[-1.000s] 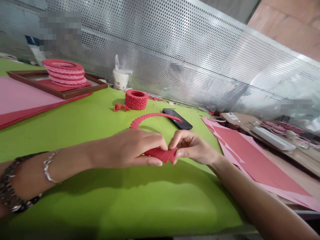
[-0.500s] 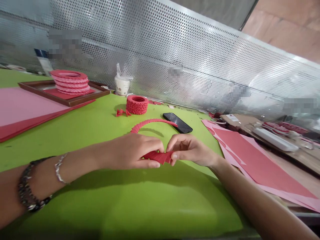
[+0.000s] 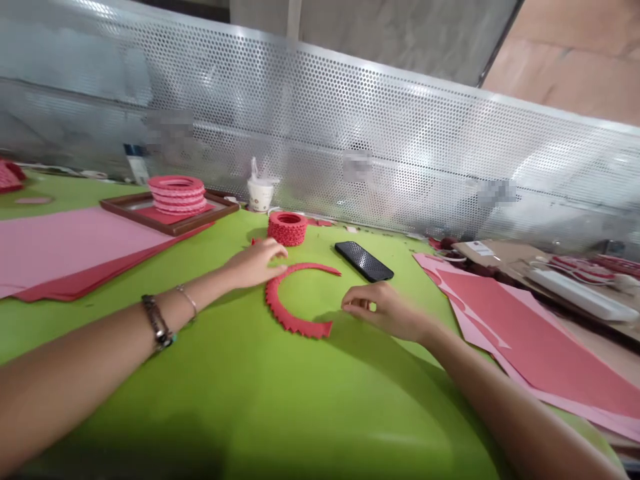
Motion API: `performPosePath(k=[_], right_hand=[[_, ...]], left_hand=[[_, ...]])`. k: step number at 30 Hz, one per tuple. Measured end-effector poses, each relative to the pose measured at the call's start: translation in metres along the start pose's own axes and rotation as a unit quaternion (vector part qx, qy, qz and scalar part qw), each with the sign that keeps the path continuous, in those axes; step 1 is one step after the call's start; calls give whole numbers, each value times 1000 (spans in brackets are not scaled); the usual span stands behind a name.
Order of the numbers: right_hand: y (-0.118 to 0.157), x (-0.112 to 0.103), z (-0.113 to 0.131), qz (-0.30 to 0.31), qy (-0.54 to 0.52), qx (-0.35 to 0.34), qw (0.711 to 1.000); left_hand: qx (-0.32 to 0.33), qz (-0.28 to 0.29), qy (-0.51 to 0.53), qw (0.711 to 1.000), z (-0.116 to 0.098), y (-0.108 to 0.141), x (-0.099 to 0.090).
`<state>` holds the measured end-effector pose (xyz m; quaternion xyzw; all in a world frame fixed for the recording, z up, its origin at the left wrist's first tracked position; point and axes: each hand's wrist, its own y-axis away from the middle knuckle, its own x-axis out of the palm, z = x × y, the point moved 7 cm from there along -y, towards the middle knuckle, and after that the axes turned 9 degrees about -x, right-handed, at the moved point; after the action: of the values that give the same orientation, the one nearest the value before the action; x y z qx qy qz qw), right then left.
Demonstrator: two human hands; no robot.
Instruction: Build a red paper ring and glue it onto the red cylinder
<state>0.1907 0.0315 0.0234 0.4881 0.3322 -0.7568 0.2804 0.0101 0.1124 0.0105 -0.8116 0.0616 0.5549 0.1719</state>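
- The left hand (image 3: 253, 263) is open and reaches forward, thumb parted from the fingers; no object shows in its grasp, though its underside is hidden.
- The right hand (image 3: 383, 310) is loosely curled, thumb close to forefinger. Nothing visible is held, but whether the fingertips meet cannot be told.
- Between the hands lies a toothed red paper arc (image 3: 283, 315), flat on the green table (image 3: 225, 393). Its gap faces the right hand; the left thumb is so near its upper curve that contact cannot be judged.
- The arc looks well advanced, curving most of the way around, but its two ends stand apart, so it is not yet a closed ring.
- Just beyond the left fingers a small red paper piece (image 3: 253, 241) is partly hidden; behind it stands a stack of small red rings (image 3: 287, 230), closed and apparently finished.
- Just beyond the right hand lies a black phone (image 3: 364, 261).
- Farther out past the left hand, a wooden tray (image 3: 135, 219) bears larger pink-and-red rings (image 3: 177, 197), which also look complete.
- To the right of the right hand, a red paper sheet (image 3: 500, 327) appears uncut.
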Motion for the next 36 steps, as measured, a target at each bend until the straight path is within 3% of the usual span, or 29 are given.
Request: performPosePath(k=[2,5,9,14,17,19,24,26,30,36], right_hand=[[0,-1,-2,-2,11,7,1000],[0,-4,-3,-10,24,23,999],[-2,-3,-4,-12,39,41,998],[-1,-5,-8,-18,47,37,998],[-2,-4,-8,-21,47,25,998],[-2,-3,-5,-33,32,16,999],[0,-15,15,-205,-63,-17,977],[-1,-12,26,-217,-73,-53,972],[-4,-3,36,-215,-64,-92,970],[-1,-3,18,-298,-205,-14,932]], left_hand=[[-94,-70,-9,993,32,-11,-9],[-133,-59,-24,989,57,-15,-9],[-114,-34,-28,992,65,-14,-8],[-115,-66,-11,991,68,-13,-15],[-108,-84,43,990,54,-9,-23],[-80,-67,140,985,34,-3,-24],[48,39,298,953,-40,21,-12],[70,62,335,937,-57,30,-7],[81,90,387,914,-67,38,-2],[116,86,430,891,-75,44,-10]])
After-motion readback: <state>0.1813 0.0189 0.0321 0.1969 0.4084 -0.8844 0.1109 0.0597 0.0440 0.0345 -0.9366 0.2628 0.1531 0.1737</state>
